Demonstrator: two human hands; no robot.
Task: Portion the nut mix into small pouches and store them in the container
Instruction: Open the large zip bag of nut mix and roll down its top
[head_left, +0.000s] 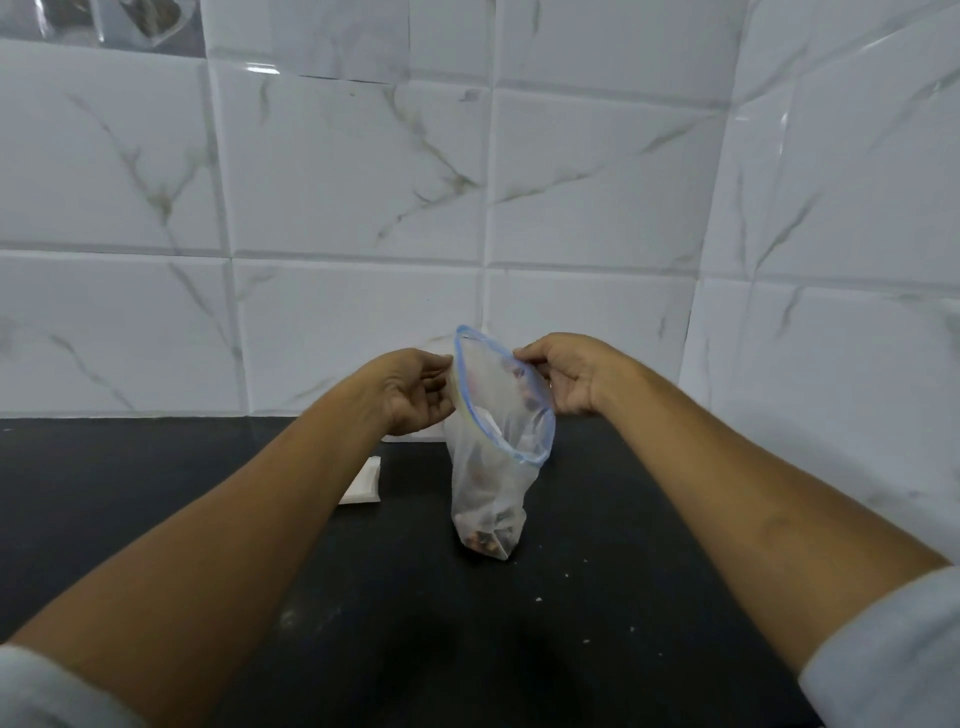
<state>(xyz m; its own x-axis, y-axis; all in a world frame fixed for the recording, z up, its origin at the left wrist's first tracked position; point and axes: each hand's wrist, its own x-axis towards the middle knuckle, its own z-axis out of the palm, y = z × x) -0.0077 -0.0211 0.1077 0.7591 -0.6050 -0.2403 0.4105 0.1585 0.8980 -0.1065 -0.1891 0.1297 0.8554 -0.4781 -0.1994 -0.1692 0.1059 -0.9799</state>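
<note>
Both hands are clamped on one zip bag (488, 483); the left hand (410, 392) pinches the near-left side of its blue-edged mouth (524, 457), the right hand (571, 374) pinches the far-right side, and the two stand apart so the mouth gapes; the bag hangs upright between them, its long axis close to vertical, the opening tipped toward the person; the nut mix (485, 538) sits low in the bottom corner, at or just above the dark counter (571, 623), though contact cannot be told. A small stack of white pouches (363, 486) lies flat on the counter to the left of the bag, beside the left forearm, so the left hand is judged the nearer one to fetch a pouch; a white shape (410, 438) behind the left hand is mostly hidden, and whether it is the container cannot be told.
</note>
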